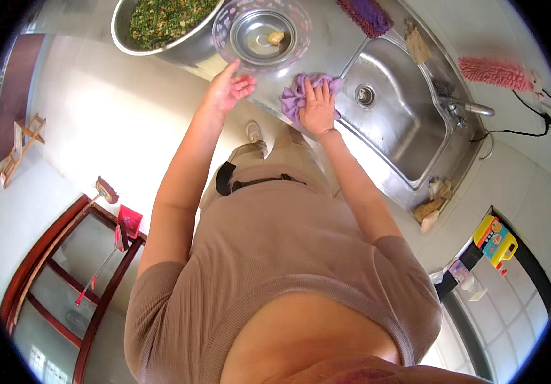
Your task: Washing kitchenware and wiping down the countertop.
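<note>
My right hand (318,108) lies flat, fingers spread, on a crumpled purple cloth (294,97) on the steel counter beside the sink. My left hand (231,90) is held in the air with its fingers apart and nothing in it, just below a clear patterned plastic bowl or tray (224,36). Inside that sits a steel bowl (242,46) with a pale yellow lump (276,38) in it. To the upper left is a large steel basin (118,36) full of chopped green and orange filling (165,21).
Right of the cloth is a steel sink (385,115) with a faucet (479,109). A purple chenille cloth (369,17) lies behind it. Rags (436,197) sit at the sink's near corner. A pink duster-like item (493,73) hangs on the wall. A broom (107,190) and red dustpan (130,221) stand at left.
</note>
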Demonstrator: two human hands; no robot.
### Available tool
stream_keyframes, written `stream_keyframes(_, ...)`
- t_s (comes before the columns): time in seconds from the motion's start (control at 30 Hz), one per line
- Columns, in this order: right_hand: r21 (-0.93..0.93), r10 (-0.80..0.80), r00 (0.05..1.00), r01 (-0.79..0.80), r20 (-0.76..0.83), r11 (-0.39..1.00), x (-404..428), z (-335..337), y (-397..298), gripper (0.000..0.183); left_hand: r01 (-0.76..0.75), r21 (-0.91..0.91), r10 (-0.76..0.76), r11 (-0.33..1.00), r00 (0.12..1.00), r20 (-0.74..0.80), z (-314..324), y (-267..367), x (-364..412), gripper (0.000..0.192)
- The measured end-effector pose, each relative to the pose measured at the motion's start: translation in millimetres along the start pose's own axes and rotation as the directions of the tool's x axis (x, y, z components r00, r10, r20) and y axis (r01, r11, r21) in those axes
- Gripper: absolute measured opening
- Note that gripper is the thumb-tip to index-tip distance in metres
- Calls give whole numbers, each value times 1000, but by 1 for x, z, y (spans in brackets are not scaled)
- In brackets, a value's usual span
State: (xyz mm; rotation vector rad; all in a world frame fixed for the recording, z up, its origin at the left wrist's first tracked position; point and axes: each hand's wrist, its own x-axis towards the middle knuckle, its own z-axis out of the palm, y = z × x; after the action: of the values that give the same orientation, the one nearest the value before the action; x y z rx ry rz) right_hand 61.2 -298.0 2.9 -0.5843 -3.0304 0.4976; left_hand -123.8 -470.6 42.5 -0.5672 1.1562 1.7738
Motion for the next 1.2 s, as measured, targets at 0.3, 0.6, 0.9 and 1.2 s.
stream_keyframes(0.3,-55,-10,999,13,53,998,159,-13,57,73,-88,209,85,974,996,24,20,5,18,38)
stream_keyframes(0.6,-50,-201,979,199,-21,979,308,-7,64,68,-108,282,106,953,994,24,21,10,-2,57)
stream_keyframes(0.9,-32,-287,956,289,59,957,407,3,-2,68,30,151,-11,988,992,-126,-1,3,-36,74)
stream_keyframes(1.2,-36,-400,907,399,-133,916,541,52,-64,58,91,48,-80,995,976,-201,3,17,-56,79)
